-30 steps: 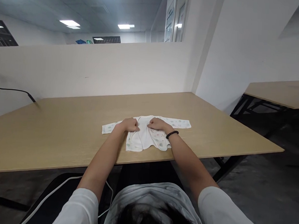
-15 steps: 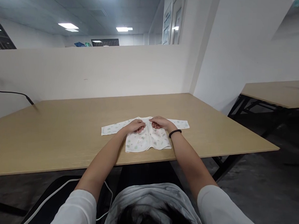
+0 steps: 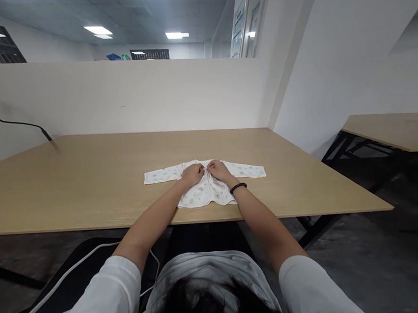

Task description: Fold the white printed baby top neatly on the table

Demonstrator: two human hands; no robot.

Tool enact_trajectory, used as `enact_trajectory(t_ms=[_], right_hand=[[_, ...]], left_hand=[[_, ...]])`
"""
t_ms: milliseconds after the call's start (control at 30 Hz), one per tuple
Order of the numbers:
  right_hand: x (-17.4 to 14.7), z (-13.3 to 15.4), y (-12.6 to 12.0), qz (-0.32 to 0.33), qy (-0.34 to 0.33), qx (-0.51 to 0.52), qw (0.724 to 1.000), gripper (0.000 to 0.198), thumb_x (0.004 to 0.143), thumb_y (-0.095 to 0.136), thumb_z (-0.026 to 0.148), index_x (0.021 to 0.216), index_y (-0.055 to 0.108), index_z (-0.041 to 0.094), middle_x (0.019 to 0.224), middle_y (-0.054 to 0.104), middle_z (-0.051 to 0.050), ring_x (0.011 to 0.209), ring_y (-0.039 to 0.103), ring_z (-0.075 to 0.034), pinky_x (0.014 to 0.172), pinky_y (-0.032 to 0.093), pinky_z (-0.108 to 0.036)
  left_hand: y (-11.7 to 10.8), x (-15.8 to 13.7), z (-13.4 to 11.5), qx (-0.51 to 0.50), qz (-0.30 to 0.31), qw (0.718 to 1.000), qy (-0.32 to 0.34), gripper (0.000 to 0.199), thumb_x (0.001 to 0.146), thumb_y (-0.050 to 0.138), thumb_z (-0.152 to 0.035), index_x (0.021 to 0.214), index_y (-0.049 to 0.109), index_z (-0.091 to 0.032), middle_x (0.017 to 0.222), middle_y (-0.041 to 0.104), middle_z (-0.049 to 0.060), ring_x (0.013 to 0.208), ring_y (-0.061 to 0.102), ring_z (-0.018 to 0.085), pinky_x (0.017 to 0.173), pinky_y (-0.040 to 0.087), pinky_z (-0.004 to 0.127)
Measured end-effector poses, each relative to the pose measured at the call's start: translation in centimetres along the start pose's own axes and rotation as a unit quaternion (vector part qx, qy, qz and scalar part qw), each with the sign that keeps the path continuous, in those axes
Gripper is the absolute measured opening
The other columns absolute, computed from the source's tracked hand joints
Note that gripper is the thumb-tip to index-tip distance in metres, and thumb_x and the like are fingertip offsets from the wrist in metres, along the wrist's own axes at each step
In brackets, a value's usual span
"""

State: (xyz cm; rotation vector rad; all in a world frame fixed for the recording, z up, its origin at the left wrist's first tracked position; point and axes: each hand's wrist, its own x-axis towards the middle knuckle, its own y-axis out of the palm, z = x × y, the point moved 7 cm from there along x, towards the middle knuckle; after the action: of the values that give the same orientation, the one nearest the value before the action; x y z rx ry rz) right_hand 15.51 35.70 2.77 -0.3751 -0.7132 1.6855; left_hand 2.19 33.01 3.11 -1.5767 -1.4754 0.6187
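A small white long-sleeved baby shirt point(image 3: 200, 193) with a scattered print lies front up near the table's close edge, its sleeves spread to both sides. At the upper middle of its front opening, my left hand point(image 3: 193, 174) pinches the cloth from the left side. My right hand point(image 3: 218, 170), with a dark bead bracelet point(image 3: 238, 187) on the wrist, pinches the opposite edge close beside it. The fingertips of both hands nearly meet at the collar. Any fastener between them is too small to make out.
The wooden table point(image 3: 97, 187) reaches to a low white partition point(image 3: 163, 97) at the back. A black cable point(image 3: 23, 123) hangs at the left, and a white cord point(image 3: 70, 271) runs below the table edge. Another table point(image 3: 391, 130) stands at the right.
Both hands have moved up toward the collar and closer together, drawing the front edges of the shirt inward. The view has shifted slightly.
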Motion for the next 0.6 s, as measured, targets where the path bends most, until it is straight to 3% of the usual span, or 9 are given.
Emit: enact_trajectory(t_ms=[267,600], right_hand=[[-0.1,-0.3,0.2,-0.016,-0.041,0.072,0.996,0.021,0.077,0.051,0.022,0.087,0.067,0.012,0.083,0.069,-0.004,0.072,0.058,-0.012,0.066,0.041,-0.020],[-0.3,0.2,0.6,-0.013,-0.097,0.109,0.989,0.019,0.076,0.054,0.025,0.080,0.070,0.014,0.072,0.067,-0.002,0.066,0.057,-0.013,0.064,0.042,-0.022]], left_hand=[[-0.2,0.1,0.9,-0.047,-0.025,0.999,-0.005,0.011,0.086,0.056,-0.021,0.094,0.063,-0.021,0.094,0.071,0.004,0.086,0.063,0.019,0.075,0.045,0.028],[0.4,0.8,1.7,-0.124,-0.043,0.991,0.025,0.010,0.083,0.058,-0.025,0.090,0.063,-0.020,0.084,0.068,0.001,0.074,0.060,0.016,0.068,0.045,0.027]])
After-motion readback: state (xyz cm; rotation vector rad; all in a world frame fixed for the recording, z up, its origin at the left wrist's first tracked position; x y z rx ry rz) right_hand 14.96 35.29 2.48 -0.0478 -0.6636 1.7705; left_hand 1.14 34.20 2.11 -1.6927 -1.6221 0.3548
